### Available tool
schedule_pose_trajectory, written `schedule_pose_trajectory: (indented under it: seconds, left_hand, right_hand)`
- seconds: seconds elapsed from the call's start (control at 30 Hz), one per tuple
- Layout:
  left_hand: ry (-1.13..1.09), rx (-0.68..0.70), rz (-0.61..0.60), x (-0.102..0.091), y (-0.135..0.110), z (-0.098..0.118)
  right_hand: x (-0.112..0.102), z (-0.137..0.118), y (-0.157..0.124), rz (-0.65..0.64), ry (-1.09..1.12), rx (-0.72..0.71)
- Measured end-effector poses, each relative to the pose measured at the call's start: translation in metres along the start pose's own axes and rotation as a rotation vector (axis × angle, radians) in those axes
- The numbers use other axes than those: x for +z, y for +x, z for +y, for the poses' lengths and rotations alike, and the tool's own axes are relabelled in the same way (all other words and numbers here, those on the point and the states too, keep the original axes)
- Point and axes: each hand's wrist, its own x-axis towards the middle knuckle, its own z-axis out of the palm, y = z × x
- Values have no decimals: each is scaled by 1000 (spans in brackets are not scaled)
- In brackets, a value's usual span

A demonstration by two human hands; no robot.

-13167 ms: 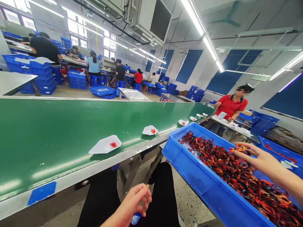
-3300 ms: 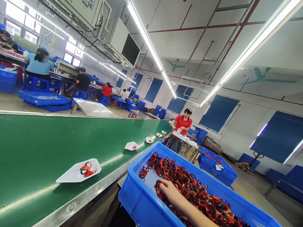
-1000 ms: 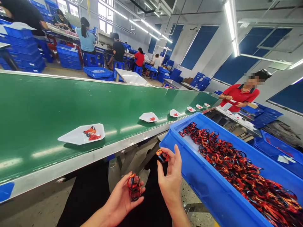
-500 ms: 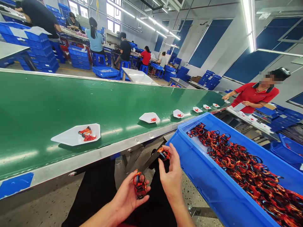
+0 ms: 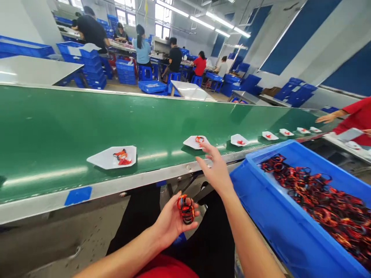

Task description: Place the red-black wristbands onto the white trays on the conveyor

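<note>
- Our left hand (image 5: 172,218) grasps a bundle of red-black cord loops (image 5: 186,209), its long axis nearly upright, pointing 12 o'clock.
- Our open, empty right hand (image 5: 215,168) sits at 1 o'clock from it, fingertips (image 5: 203,146) just below a white tray (image 5: 191,142) holding an orange loop (image 5: 199,139) on the green conveyor belt (image 5: 87,123).
- A blue crate (image 5: 269,208) of loops lies at 4 o'clock.

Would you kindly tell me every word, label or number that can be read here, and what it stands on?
None is readable: the blue crate, green conveyor belt and white tray show no text. The distant stacked crates are too small to tell.
</note>
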Motion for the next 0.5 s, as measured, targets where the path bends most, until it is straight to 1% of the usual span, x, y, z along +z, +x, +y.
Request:
schedule_pose_trajectory:
  seconds: [0.07,0.13,0.17,0.23,0.3,0.4,0.5]
  left_hand:
    - [0,16,-5,-1,2,0]
    - [3,39,7,-2,6,-3]
    - [11,51,10,-2,8,-6]
    - [40,62,13,-1,12,-11]
    - [72,53,28,1,14,-15]
    - [98,45,82,3,14,-18]
    - [107,30,71,3,11,-17]
  right_hand:
    - [-7,-9,-41,-118,37,118]
    - [-11,-16,-79,-212,8,178]
    - [-10,-17,-94,-234,-24,180]
    - [-4,-16,-116,-231,-90,167]
    - [4,-12,-126,-207,-141,164]
    - [12,-6,-130,-189,-177,184]
    - [13,-4,-130,-169,-113,241]
